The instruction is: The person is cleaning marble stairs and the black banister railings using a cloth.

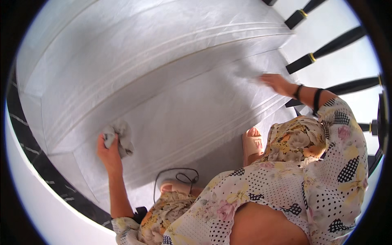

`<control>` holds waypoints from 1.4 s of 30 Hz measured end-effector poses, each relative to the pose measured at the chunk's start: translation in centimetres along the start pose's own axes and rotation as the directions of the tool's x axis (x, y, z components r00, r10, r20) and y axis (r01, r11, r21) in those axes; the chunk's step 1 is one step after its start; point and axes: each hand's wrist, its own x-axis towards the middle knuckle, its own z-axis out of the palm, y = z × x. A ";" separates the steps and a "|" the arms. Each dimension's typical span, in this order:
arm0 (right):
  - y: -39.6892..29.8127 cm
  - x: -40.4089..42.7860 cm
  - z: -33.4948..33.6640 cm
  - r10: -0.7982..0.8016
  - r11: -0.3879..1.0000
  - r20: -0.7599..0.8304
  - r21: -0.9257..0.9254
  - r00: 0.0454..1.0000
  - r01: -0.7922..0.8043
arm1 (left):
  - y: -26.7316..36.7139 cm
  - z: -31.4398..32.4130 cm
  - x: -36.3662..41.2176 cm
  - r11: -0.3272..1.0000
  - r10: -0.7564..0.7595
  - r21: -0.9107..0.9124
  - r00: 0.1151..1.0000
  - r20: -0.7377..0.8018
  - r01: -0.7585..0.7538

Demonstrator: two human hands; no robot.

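My left hand [111, 153] grips a crumpled grey-white cloth [124, 139] against the tread of a grey stair [183, 110], towards its left end. On the right, my right hand [275, 82] reaches low over the same tread near the balusters, blurred by motion. A pale grey smear at its fingertips may be another cloth, but the blur hides what it is and whether the fingers hold it.
Black balusters with gold rings [301, 62] line the right edge. Another step [171, 39] rises beyond. A dark marbled border [30, 134] curves along the left. Below, a black cord [176, 169] loops above my left foot; a pink slide sandal [253, 144] is on my right.
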 end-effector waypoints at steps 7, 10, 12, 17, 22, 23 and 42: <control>-19.6 15.8 -0.1 -0.797 0.529 -0.256 0.138 0.547 0.837 | 9.8 8.3 -4.0 0.980 0.080 0.169 0.983 0.165 -0.108; -17.2 14.2 -1.4 -0.698 0.597 -0.446 0.069 0.560 0.800 | 12.0 10.1 -5.2 0.935 0.183 0.233 0.924 0.336 -0.269; -11.2 12.2 -1.0 -0.657 0.638 -0.503 0.027 0.562 0.769 | 16.1 11.4 -5.1 0.921 -0.127 0.359 0.749 0.651 -0.155; 9.7 -4.6 -1.6 0.267 0.950 -0.370 -0.050 0.890 -0.307 | 18.8 15.7 -3.1 0.867 -0.141 0.287 0.351 0.926 -0.407; 16.2 -24.4 -3.8 0.809 0.585 0.294 -0.482 0.508 -0.653 | 15.9 27.9 -3.0 0.720 0.273 -0.191 0.020 0.962 -0.667; 16.2 -26.1 -2.7 0.756 0.655 0.519 -0.609 0.399 -0.447 | 14.9 29.7 -3.4 0.717 0.274 -0.199 0.007 0.962 -0.668; 19.6 -12.4 -22.1 0.647 0.523 -0.750 0.568 -0.138 -0.636 | 26.5 33.6 -6.8 0.170 0.486 -0.215 -0.108 0.867 -0.962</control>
